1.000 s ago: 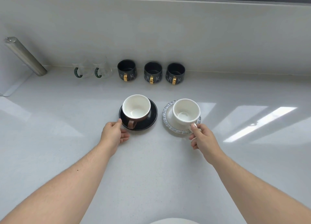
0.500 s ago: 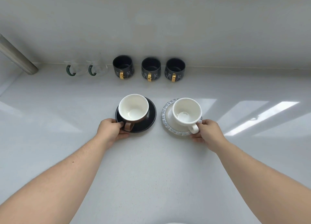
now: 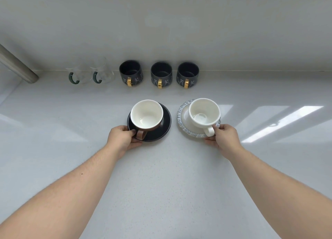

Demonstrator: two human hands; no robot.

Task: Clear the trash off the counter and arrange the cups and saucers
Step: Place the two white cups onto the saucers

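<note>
Left hand (image 3: 122, 140) pinches near edge of black saucer (image 3: 162, 127), brown cup (image 3: 146, 115) seated on it; right hand (image 3: 223, 138) grips rim of pale scalloped saucer (image 3: 183, 118) under white cup (image 3: 203, 113); both sets mid-counter (image 3: 161, 184), side by side; three dark mugs (image 3: 161, 76) along wall.

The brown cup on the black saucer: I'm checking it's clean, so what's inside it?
The brown cup shows only a bare white interior, seemingly empty. The left hand covers nothing inside; the black saucer beneath is partly hidden.
</note>
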